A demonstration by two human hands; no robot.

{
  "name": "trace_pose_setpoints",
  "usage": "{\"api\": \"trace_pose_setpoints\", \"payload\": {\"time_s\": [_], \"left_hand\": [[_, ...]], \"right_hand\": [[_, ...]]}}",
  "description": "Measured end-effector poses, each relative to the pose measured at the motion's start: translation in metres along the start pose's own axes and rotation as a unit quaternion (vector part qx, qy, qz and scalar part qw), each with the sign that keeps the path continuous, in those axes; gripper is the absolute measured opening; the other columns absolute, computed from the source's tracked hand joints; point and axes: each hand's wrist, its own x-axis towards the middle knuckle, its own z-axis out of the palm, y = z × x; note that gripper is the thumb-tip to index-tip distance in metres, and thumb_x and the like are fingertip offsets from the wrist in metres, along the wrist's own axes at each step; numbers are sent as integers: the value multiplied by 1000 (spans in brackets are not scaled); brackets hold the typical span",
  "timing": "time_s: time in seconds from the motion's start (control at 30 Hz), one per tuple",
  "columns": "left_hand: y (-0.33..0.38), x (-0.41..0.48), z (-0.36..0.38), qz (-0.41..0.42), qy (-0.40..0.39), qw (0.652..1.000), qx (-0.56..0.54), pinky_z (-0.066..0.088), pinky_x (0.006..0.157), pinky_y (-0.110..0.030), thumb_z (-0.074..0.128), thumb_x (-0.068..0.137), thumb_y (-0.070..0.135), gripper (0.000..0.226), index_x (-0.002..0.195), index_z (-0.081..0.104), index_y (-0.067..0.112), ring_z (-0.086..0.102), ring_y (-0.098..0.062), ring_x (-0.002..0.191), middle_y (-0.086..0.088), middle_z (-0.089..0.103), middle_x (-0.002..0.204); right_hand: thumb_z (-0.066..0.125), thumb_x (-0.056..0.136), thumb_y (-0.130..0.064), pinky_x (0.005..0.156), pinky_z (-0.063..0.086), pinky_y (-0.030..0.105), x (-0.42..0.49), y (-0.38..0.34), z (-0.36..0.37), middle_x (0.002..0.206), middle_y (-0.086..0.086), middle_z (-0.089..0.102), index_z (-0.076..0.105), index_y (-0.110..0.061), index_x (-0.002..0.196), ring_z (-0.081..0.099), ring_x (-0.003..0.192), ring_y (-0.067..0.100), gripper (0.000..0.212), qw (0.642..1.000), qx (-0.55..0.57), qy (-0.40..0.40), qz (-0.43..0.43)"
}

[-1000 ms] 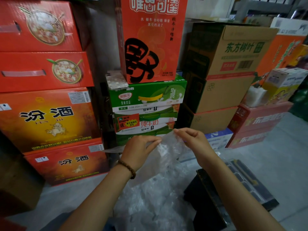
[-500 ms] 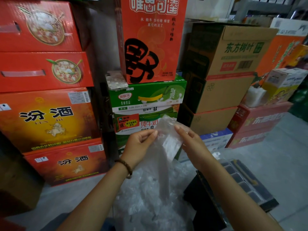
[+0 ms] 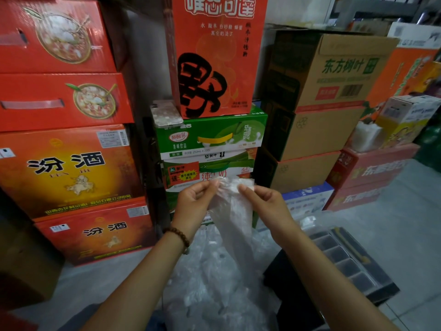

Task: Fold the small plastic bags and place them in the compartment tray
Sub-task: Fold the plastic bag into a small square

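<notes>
A small clear plastic bag (image 3: 235, 211) is being pinched at its top edge by both hands, the left hand (image 3: 194, 199) and the right hand (image 3: 265, 201) each being closed on it with thumb and fingertips. The hands are being held closer together than a second ago, so the bag, then spread wide, is being narrowed into a strip hanging below them. A lengthwise fold seems to be forming. The compartment tray (image 3: 358, 259) is waiting below the right hand, unreached.

Left hand (image 3: 195, 199), right hand (image 3: 267, 201) raised close together, fingertips pinching bag (image 3: 232, 212) top; forearms extended.
</notes>
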Motion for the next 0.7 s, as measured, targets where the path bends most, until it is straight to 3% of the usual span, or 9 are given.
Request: {"api": "trace_pose_setpoints", "payload": {"time_s": [0.1,0.23,0.33,0.43,0.5,0.6,0.67,0.7], "left_hand": [[-2,1,1,-9,1,1000,-10,57,81,-28,62,87,30,33,109,70,7,70,-16,92,-5,74,99],[-5,0,2,-7,-4,1000,-18,56,75,-25,62,87,28,25,103,71,11,71,-16,89,-2,75,93],[-4,0,3,-28,-18,999,4,57,71,-25,58,89,34,28,100,69,10,69,-15,82,-1,74,89],[0,1,-3,-66,-17,990,121,55,67,-28,46,92,48,45,91,60,5,63,-15,69,-3,62,78],[2,1,-10,-106,-61,969,216,53,67,-28,36,92,58,56,80,59,8,60,-15,66,-3,60,73],[-3,-3,-12,-222,-204,907,295,50,81,-29,14,87,71,82,95,69,12,65,-15,90,-2,71,93],[-13,-6,-5,-278,-269,876,289,42,101,-33,8,81,78,92,119,62,14,57,-16,112,-1,65,120],[-18,-7,0,-293,-279,877,260,36,108,-35,9,77,80,95,125,58,15,53,-16,117,-1,60,127]], "right_hand": [[62,93,-23,66,52,25,0,2,0,88,21,71,70,6,92,65,75,22,30,1000,10,4,2],[62,93,-21,66,54,23,-1,2,2,87,7,76,74,-8,96,71,76,14,18,1000,21,-3,20],[62,93,-27,69,55,30,4,3,-1,94,18,74,72,-3,103,69,81,24,27,996,63,42,53],[55,97,-30,70,58,25,13,-3,-11,104,17,72,67,-4,112,69,90,25,33,981,144,95,86],[51,98,-36,74,58,26,19,-8,-19,108,15,71,64,-6,118,69,97,23,38,969,176,137,106],[48,96,-49,85,54,39,23,-12,-26,115,13,70,59,-10,130,68,105,27,52,950,236,148,142],[45,97,-50,77,56,39,23,-12,-30,111,14,71,59,-10,128,70,99,27,53,937,284,136,154],[42,99,-49,71,57,36,23,-13,-31,103,13,73,61,-10,123,72,91,25,50,931,309,122,154]]}}
